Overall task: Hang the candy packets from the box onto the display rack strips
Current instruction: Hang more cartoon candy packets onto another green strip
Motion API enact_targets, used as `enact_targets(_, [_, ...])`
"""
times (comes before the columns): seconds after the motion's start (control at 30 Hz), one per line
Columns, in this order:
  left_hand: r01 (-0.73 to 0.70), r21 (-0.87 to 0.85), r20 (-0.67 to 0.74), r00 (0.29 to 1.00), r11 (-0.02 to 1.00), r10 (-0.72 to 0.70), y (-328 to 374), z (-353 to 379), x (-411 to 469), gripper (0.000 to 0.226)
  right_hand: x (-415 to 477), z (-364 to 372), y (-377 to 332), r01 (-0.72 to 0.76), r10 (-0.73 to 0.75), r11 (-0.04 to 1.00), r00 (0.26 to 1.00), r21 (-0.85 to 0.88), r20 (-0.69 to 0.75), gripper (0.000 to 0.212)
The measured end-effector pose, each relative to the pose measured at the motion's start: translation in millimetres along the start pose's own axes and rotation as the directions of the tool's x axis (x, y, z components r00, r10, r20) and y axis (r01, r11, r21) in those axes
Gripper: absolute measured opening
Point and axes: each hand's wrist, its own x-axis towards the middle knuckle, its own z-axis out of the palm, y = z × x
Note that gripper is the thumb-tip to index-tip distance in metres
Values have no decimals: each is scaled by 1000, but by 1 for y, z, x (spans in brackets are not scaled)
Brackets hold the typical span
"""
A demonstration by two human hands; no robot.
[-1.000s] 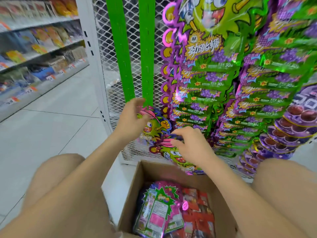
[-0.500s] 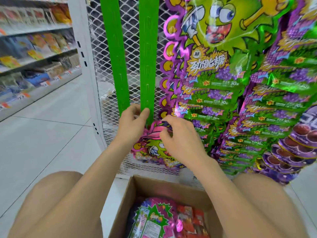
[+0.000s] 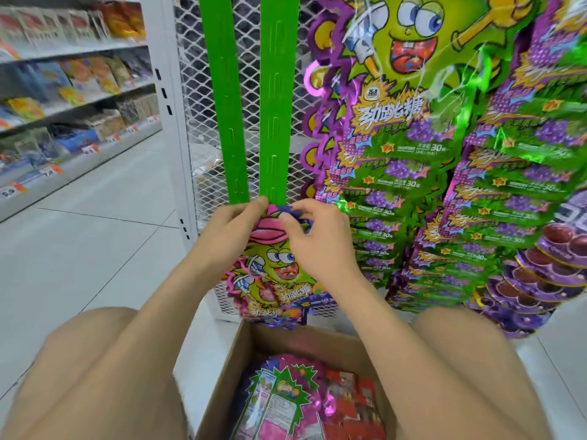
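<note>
At the bottom end of the right green slotted plastic strip (image 3: 274, 122), the left grip (image 3: 233, 223) seemingly pinched that end while the right grip (image 3: 314, 236) pinched the glossy pink-and-green cartoon candy packet (image 3: 276, 274), newly raised from just above the brown cardboard box (image 3: 228, 376), not yet hooked.

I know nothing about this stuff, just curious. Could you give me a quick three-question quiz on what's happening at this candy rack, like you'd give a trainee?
1. True or false: the left green strip is already full of hung packets.
2. Where does the right hand pinch the candy packet? A) at its top edge B) at its bottom edge C) at its middle
3. Fill in: the spare packets lie in an open cardboard ____.
Key: 1 false, it is bare. 2 A. 3 box.
</note>
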Motion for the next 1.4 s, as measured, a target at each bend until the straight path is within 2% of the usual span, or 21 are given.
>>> enact_targets(0.17, [21, -3, 19, 1000, 1000, -21, -1, -8, -2, 45, -2, 1, -6, -1, 7, 997, 997, 80, -72, 5])
enact_targets(0.27, [5, -22, 27, 1000, 1000, -5, 2, -8, -3, 45, -3, 0, -6, -44, 60, 990, 991, 135, -117, 22])
enact_targets(0.33, [-6, -17, 4, 1000, 1000, 6, 1, -8, 0, 48, -6, 0, -4, -83, 91, 989, 994, 121, -67, 25])
enact_targets(0.43, [2, -2, -62, 998, 1000, -2, -3, -10, 3, 51, -18, 4, 1, -73, 72, 997, 996, 6, 57, 23])
enact_targets(0.57, [-7, 8, -35, 999, 1000, 8, -6, -12, 3, 57, -28, 1, 3, -64, 68, 998, 981, -26, 181, 23])
enact_targets(0.77, [23, -14, -48, 999, 1000, -23, -5, -12, 5, 44, -24, -21, -8, 32, -34, 998, 999, 60, 41, 21])
enact_targets(0.97, [20, -32, -60, 998, 999, -22, -8, -15, 9, 47, -26, -23, -7, 55, -50, 996, 996, -64, 68, 24])
enact_targets(1.07, [5, -23, -62, 998, 1000, -7, -7, -15, 10, 45, -22, -19, -7, 94, -92, 995, 995, 38, -42, 26])
enact_targets(1.17, [-6, -16, -23, 1000, 1000, 5, -2, -14, 4, 46, -19, -12, -9, 121, -113, 989, 989, 90, -92, 27])
enact_targets(1.4, [13, -1, -28, 1000, 1000, -13, 2, -12, 1, 49, -21, -3, -6, 19, -16, 999, 997, 33, -73, 24])
